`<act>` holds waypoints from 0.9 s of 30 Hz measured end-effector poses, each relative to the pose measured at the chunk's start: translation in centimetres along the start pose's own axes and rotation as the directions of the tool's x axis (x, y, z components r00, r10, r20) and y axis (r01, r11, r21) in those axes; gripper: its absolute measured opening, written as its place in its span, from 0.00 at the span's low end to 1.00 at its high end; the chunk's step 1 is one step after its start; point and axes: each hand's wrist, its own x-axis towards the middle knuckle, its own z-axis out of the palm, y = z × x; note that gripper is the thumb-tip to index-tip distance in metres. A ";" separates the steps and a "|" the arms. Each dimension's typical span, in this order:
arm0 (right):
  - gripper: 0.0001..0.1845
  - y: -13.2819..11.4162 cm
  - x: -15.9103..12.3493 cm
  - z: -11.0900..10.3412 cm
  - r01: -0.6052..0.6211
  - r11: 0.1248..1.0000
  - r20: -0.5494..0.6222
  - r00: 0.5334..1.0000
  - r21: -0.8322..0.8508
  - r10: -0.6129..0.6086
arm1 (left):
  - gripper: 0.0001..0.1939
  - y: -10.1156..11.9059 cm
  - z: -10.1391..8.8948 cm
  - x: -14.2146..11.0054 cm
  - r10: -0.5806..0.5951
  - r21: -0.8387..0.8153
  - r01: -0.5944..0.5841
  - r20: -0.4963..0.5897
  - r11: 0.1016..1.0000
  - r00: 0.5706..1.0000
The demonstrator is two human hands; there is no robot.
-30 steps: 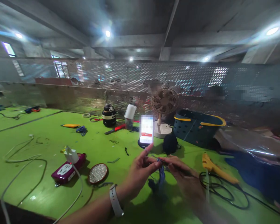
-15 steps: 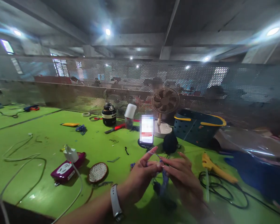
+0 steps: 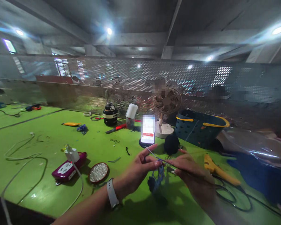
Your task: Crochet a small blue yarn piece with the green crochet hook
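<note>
My left hand (image 3: pixel 137 167) pinches a small blue crocheted piece (image 3: pixel 159 176) between thumb and fingers. Its raised forefinger carries a taut strand of yarn (image 3: pixel 151 152) running down to the stitches. From the right, my right hand (image 3: pixel 192 170) grips a slim crochet hook (image 3: pixel 166 162), its tip at the top of the piece beside my left thumb. Below the hands the piece dangles above the green table, with a dark blue lump at its lower end. A dark ball of yarn (image 3: pixel 171 144) lies just beyond my right hand.
A lit phone (image 3: pixel 148 129) stands on a holder before a fan (image 3: pixel 167 100). Right are a blue basket (image 3: pixel 199 129) and a yellow glue gun (image 3: pixel 213 168) with its cable. Left are a purple power strip (image 3: pixel 69 167), a round beaded item (image 3: pixel 98 172) and white cables.
My right hand has drawn a little right and away from my left, leaving the hook visible between them. The blue piece has swung slightly left.
</note>
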 end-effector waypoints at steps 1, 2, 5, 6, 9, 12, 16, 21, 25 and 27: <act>0.09 -0.1 0.1 -0.1 0.007 1.000 -0.002 1.000 0.004 -0.007 | 0.36 0.1 0.0 0.0 0.009 0.006 -0.009 0.002 1.000 1.000; 0.09 -0.2 0.2 -0.2 0.017 1.000 -0.004 1.000 0.005 -0.017 | 0.34 0.1 -0.1 0.0 0.016 0.014 -0.016 0.005 1.000 1.000; 0.08 -0.4 0.5 -0.7 0.025 1.000 0.001 1.000 -0.009 -0.025 | 0.30 0.3 -0.2 0.1 0.029 0.018 -0.029 0.017 0.999 0.999; 0.08 -0.4 0.6 -0.9 0.015 1.000 0.010 1.000 -0.015 -0.015 | 0.29 0.3 -0.2 0.1 0.031 0.017 -0.031 0.019 0.999 0.999; 0.09 -0.5 0.7 -1.2 0.000 1.000 0.036 0.999 -0.012 0.000 | 0.28 0.4 -0.3 0.1 0.037 0.015 -0.038 0.033 0.999 0.999; 0.10 -0.6 0.8 -1.4 0.020 1.000 0.043 0.999 0.013 -0.021 | 0.28 0.4 -0.4 0.2 0.045 0.019 -0.047 0.062 0.999 0.997; 0.11 -0.6 0.7 -1.6 0.003 0.998 0.048 0.999 0.059 -0.005 | 0.28 0.5 -0.4 0.1 0.044 0.026 -0.047 0.092 0.999 0.995; 0.11 -0.6 0.3 -1.6 -0.086 0.995 0.039 0.996 0.059 0.084 | 0.28 0.6 -0.2 0.0 0.045 0.032 -0.048 0.091 0.998 0.995; 0.10 -0.6 0.2 -1.4 -0.133 0.985 0.021 0.991 0.111 0.131 | 0.28 0.4 -0.3 0.1 0.046 0.062 -0.052 0.091 0.997 0.995; 0.09 -0.7 0.3 -1.3 -0.152 0.980 0.012 0.988 0.129 0.152 | 0.28 0.4 -0.3 0.0 0.058 0.078 -0.065 0.089 0.995 0.994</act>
